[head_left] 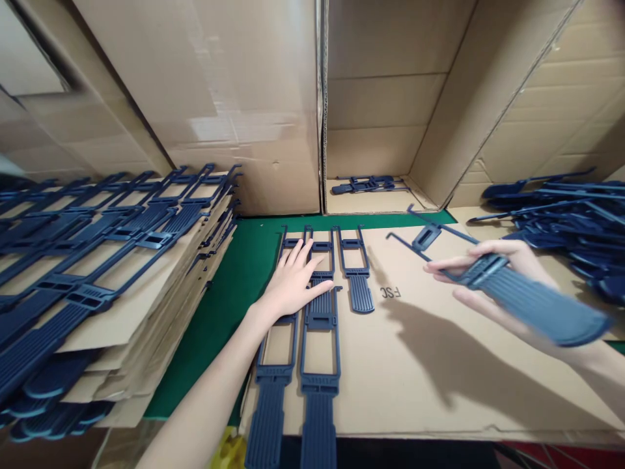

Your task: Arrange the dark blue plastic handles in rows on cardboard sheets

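My right hand point(493, 273) is wrapped round a dark blue plastic frame piece with a ribbed paddle end point(541, 303), held above the cardboard sheet point(415, 378). The piece's two hooked prongs point away to the left. My left hand point(295, 280) lies with fingers spread on similar blue pieces set side by side on the sheet. Two longer pieces, one with its ribbed end point(319, 423) at the sheet's near edge, lie below it. Another blue piece point(361, 293) rests just right of my left hand.
At the left stands a stack of cardboard layers point(131, 319) bearing rows of blue pieces. An open cardboard box point(381, 104) at the back holds a few pieces point(368, 185). A heap of blue pieces point(581, 228) lies at the right. Green surface point(234, 280) shows beneath.
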`<state>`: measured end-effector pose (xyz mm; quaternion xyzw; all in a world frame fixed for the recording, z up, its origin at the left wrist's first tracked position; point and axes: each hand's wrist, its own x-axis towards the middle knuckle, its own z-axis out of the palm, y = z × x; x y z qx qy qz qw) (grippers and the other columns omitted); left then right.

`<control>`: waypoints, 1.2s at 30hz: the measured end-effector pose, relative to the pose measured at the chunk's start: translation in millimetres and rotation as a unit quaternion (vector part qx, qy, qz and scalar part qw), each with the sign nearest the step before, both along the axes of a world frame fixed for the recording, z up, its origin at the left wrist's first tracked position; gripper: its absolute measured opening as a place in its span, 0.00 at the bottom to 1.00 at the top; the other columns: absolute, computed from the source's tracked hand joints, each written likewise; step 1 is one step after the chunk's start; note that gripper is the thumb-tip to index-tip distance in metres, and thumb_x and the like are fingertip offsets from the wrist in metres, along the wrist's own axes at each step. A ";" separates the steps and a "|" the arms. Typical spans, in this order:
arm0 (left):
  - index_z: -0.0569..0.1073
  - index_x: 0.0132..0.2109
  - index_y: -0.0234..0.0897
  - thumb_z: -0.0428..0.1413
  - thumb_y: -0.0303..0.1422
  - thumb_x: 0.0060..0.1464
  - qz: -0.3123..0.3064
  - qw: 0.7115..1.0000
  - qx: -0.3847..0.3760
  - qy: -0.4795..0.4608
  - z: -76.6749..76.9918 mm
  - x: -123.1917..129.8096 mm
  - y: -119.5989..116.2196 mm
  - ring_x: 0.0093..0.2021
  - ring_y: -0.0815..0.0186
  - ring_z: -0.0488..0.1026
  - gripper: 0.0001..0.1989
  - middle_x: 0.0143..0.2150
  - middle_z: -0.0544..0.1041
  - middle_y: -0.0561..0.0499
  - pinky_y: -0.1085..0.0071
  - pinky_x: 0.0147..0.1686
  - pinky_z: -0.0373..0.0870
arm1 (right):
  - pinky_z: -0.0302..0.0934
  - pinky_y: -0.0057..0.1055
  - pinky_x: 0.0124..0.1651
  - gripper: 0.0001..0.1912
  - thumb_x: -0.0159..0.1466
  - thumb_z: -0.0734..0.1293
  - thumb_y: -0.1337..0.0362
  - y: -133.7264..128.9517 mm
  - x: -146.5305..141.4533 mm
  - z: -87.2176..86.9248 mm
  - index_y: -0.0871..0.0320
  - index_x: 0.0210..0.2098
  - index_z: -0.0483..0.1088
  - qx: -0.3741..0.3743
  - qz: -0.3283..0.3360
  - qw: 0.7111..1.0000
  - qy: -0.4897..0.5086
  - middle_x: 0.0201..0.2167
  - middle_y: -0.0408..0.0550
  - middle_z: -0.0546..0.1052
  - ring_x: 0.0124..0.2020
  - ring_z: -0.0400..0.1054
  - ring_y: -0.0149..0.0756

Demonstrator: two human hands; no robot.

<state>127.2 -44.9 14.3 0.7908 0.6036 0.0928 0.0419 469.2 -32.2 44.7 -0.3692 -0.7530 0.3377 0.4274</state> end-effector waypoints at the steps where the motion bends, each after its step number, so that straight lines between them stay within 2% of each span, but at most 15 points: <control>1: 0.60 0.64 0.43 0.42 0.57 0.59 -0.001 1.000 0.002 0.001 -0.2 0.0 0.0 0.71 0.51 0.37 0.34 0.72 0.43 0.45 0.47 0.65 0.42 | 0.67 0.43 0.52 0.24 0.57 0.71 0.63 -3.9 -1.6 -0.2 0.47 0.49 0.58 -0.012 0.020 1.000 -0.007 0.49 0.52 0.75 0.51 0.71 0.45; 3: 0.60 0.64 0.43 0.42 0.57 0.59 -0.002 1.000 0.003 0.001 -0.6 0.0 0.1 0.71 0.51 0.36 0.34 0.72 0.42 0.44 0.47 0.65 0.42 | 0.65 0.40 0.54 0.23 0.59 0.69 0.62 -12.1 -5.4 0.5 0.47 0.52 0.60 -0.052 0.067 0.996 -0.014 0.57 0.53 0.69 0.56 0.65 0.45; 6: 0.61 0.64 0.43 0.42 0.57 0.58 -0.001 1.000 0.002 0.004 -0.7 0.1 0.3 0.71 0.51 0.37 0.34 0.72 0.42 0.45 0.47 0.65 0.42 | 0.60 0.40 0.59 0.14 0.65 0.63 0.62 -22.8 -12.0 3.5 0.48 0.50 0.63 -0.131 0.157 0.979 -0.007 0.59 0.53 0.67 0.60 0.61 0.43; 8: 0.61 0.64 0.43 0.43 0.57 0.58 0.000 1.000 0.000 0.004 -0.3 0.5 0.4 0.71 0.51 0.37 0.34 0.72 0.42 0.45 0.47 0.65 0.42 | 0.57 0.43 0.60 0.11 0.66 0.62 0.61 -27.3 -17.0 5.3 0.49 0.49 0.64 -0.203 0.233 0.951 0.023 0.59 0.54 0.67 0.61 0.60 0.44; 11: 0.60 0.64 0.44 0.42 0.57 0.58 0.001 1.000 -0.005 0.005 0.6 1.3 0.7 0.71 0.51 0.37 0.34 0.72 0.42 0.45 0.47 0.65 0.42 | 0.54 0.48 0.61 0.14 0.65 0.64 0.58 -29.5 -25.7 5.8 0.51 0.49 0.64 -0.296 0.310 0.902 0.052 0.61 0.57 0.65 0.62 0.58 0.48; 17: 0.60 0.64 0.43 0.42 0.57 0.59 0.002 1.000 -0.008 0.014 1.0 1.5 0.8 0.71 0.51 0.36 0.34 0.72 0.42 0.44 0.46 0.65 0.42 | 0.55 0.47 0.59 0.06 0.66 0.63 0.60 -32.7 -47.7 -2.3 0.54 0.41 0.67 -0.347 0.353 0.867 0.057 0.58 0.55 0.68 0.58 0.63 0.43; 19: 0.60 0.64 0.43 0.42 0.56 0.59 -0.001 1.000 -0.004 0.015 0.5 1.1 0.7 0.71 0.51 0.36 0.33 0.72 0.43 0.44 0.46 0.65 0.43 | 0.55 0.46 0.59 0.06 0.67 0.61 0.60 -36.0 -53.6 -7.2 0.55 0.39 0.67 -0.366 0.359 0.856 0.064 0.56 0.55 0.70 0.57 0.64 0.42; 22: 0.60 0.64 0.43 0.43 0.56 0.59 -0.004 1.000 0.002 0.016 -0.2 0.8 0.5 0.71 0.51 0.36 0.33 0.72 0.43 0.44 0.47 0.65 0.43 | 0.53 0.46 0.60 0.09 0.69 0.57 0.60 -42.2 -58.4 -12.9 0.54 0.44 0.66 -0.411 0.342 0.842 0.075 0.56 0.54 0.71 0.57 0.64 0.40; 25: 0.60 0.64 0.44 0.42 0.56 0.59 0.000 1.000 0.000 0.013 -0.4 1.0 0.3 0.71 0.51 0.37 0.33 0.71 0.44 0.44 0.47 0.64 0.43 | 0.54 0.45 0.60 0.12 0.70 0.57 0.59 -47.9 -58.6 -13.8 0.50 0.52 0.61 -0.459 0.318 0.825 0.085 0.59 0.51 0.67 0.58 0.62 0.39; 29: 0.61 0.64 0.44 0.43 0.56 0.59 0.002 1.000 -0.002 0.010 0.4 1.5 0.1 0.71 0.51 0.37 0.33 0.71 0.45 0.44 0.47 0.65 0.43 | 0.53 0.42 0.61 0.16 0.69 0.57 0.58 -52.0 -54.5 -5.6 0.47 0.56 0.59 -0.465 0.309 0.828 0.051 0.62 0.48 0.62 0.60 0.59 0.38; 33: 0.60 0.64 0.43 0.43 0.56 0.59 0.002 1.000 -0.006 0.013 0.8 1.8 0.0 0.71 0.51 0.37 0.33 0.71 0.44 0.43 0.47 0.65 0.43 | 0.45 0.40 0.67 0.20 0.69 0.56 0.55 -55.1 -46.0 6.8 0.46 0.60 0.59 -0.411 0.293 0.862 -0.052 0.64 0.44 0.59 0.66 0.50 0.39; 36: 0.60 0.64 0.44 0.42 0.56 0.59 -0.002 1.000 0.000 0.009 -0.4 1.1 0.2 0.71 0.51 0.38 0.33 0.71 0.44 0.44 0.47 0.65 0.43 | 0.46 0.41 0.67 0.25 0.68 0.56 0.52 -60.1 -36.3 8.3 0.44 0.64 0.55 -0.341 0.246 0.892 -0.164 0.67 0.42 0.56 0.67 0.46 0.41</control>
